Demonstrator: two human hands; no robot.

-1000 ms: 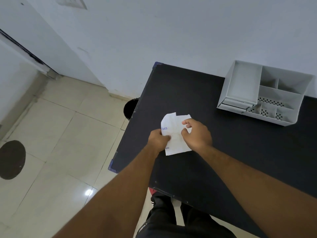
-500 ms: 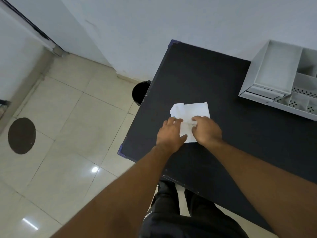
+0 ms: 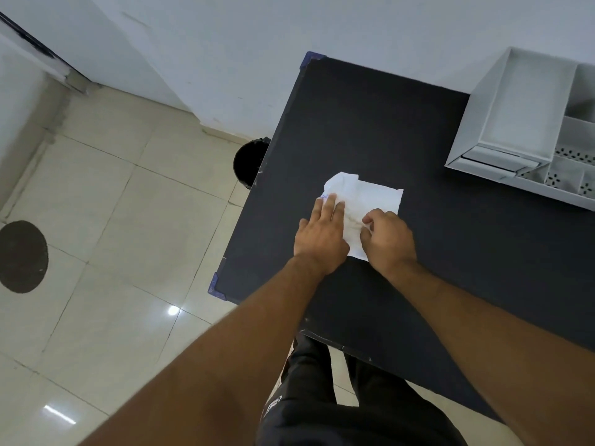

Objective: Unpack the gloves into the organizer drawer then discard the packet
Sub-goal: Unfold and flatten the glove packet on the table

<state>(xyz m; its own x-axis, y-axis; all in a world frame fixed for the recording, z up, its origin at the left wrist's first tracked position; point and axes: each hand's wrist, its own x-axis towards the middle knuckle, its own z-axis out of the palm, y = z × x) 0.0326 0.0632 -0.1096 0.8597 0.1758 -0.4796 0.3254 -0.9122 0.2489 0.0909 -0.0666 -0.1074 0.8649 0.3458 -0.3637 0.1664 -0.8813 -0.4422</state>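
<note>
A white paper glove packet (image 3: 367, 196) with blue print lies flat on the black table (image 3: 354, 117). My left hand (image 3: 322, 236) presses flat on its left part, fingers spread over the paper. My right hand (image 3: 388, 241) pinches the packet's near right edge with curled fingers. The white organizer (image 3: 521, 123) stands at the table's far right; its drawer front is a low slab at its near left corner. No gloves are visible outside the packet.
A black bin (image 3: 249, 162) stands on the tiled floor just left of the table's edge. A dark round mark (image 3: 22, 255) lies on the floor at far left. The white wall runs behind the table. My legs show below the table's near edge.
The packet went from held up between both hands to lying flat on the table. My left hand opened out and now presses on it. The view shifted left and down.
</note>
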